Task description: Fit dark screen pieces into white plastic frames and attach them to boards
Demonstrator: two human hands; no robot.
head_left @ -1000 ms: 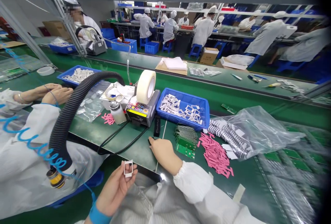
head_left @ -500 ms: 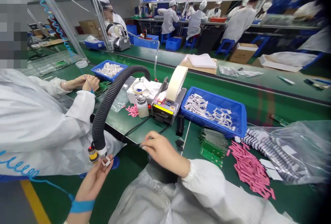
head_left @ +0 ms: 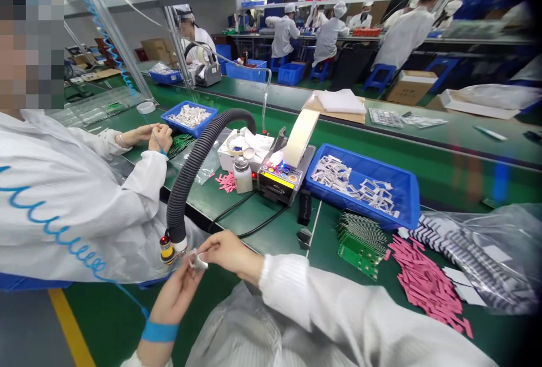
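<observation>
A small white frame piece (head_left: 197, 261) is gripped by my left hand (head_left: 176, 291), just below the nozzle of a black flexible hose (head_left: 190, 186). My right hand (head_left: 231, 252) is closed in a pinch at the frame's upper right edge; what its fingertips hold is too small to name. A blue band circles my left wrist. Beside the hose end sits a yellow and black sensor (head_left: 166, 249) with a red light. The tape dispenser (head_left: 279, 178), with its cream roll, stands on the green bench beyond my hands.
Right of the dispenser is a blue bin (head_left: 409, 186) of white frames, then green circuit boards (head_left: 359, 254), pink strips (head_left: 427, 285) and a plastic bag (head_left: 503, 243). A glass bottle (head_left: 243, 178) stands left of it. A co-worker (head_left: 84, 203) sits at the left.
My right hand has moved left to meet the white frame in my left hand. The view has shifted slightly, so the bench appears farther right.
</observation>
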